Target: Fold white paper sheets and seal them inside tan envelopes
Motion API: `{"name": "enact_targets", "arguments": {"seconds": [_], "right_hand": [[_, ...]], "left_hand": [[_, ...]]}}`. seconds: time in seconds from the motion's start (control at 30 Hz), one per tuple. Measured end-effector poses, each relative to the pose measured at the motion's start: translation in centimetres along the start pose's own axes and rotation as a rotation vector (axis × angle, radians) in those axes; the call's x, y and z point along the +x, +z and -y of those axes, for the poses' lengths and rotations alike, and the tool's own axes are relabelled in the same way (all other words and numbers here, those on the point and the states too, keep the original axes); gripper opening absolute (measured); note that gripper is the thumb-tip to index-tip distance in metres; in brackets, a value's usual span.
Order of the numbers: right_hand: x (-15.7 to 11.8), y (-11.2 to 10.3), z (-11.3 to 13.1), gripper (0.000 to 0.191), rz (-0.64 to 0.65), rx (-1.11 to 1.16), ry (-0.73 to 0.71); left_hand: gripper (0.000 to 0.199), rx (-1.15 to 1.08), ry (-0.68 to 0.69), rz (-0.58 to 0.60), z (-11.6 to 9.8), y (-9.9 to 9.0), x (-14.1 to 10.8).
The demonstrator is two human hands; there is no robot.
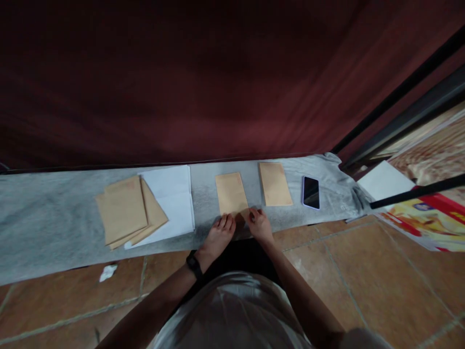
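A brown paper envelope (pixel 231 191) lies on the grey cloth right in front of me. My left hand (pixel 222 230) has its fingers bent together on the envelope's lower left edge. At the lower right corner, my right hand (pixel 260 226) pinches the same envelope with curled fingers. The bottom edge between my hands is in shadow and partly covered by my fingers. To the right lies a second brown envelope (pixel 275 185), apart from my hands. On the left, several larger brown envelopes (pixel 125 208) overlap a stack of white paper (pixel 174 196).
The grey cloth (pixel 47 218) covers a long narrow surface along a dark red panel (pixel 203 97). A phone (pixel 311 193) lies toward its right end. Dark metal bars (pixel 407 92) and a colourful box (pixel 428 215) stand at the right. Crumpled tissue (pixel 108 272) lies on the tiled floor.
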State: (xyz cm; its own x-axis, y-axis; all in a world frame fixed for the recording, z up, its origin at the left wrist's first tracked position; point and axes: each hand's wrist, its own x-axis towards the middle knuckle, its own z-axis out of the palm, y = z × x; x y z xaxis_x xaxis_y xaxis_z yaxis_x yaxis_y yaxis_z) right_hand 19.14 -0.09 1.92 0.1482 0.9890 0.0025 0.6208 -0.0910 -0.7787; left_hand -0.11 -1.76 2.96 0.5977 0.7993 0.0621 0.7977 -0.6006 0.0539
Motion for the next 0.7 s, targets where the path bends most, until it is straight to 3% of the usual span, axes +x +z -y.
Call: {"name": "enact_targets", "arguments": {"seconds": [0.13,0.4,0.57,0.7], "right_hand": [[0.7,-0.7,-0.3,0.017,0.022,0.315,0.153],[-0.9,0.6,0.1,0.038,0.093,0.820,0.374],[-1.8,2.0,0.8,0.043,0.165,0.993,0.491],[-1.7,2.5,0.7,0.039,0.148,1.052,0.545]], "left_hand": [[0.050,-0.016,0.038,0.030,0.1,-0.7,0.5],[0.050,-0.056,0.006,0.024,-0.1,-1.0,0.6],[0.049,-0.045,0.009,0.033,-0.2,-0.9,0.5],[0.055,-0.061,-0.010,0.016,-0.3,-0.7,0.3]]}}
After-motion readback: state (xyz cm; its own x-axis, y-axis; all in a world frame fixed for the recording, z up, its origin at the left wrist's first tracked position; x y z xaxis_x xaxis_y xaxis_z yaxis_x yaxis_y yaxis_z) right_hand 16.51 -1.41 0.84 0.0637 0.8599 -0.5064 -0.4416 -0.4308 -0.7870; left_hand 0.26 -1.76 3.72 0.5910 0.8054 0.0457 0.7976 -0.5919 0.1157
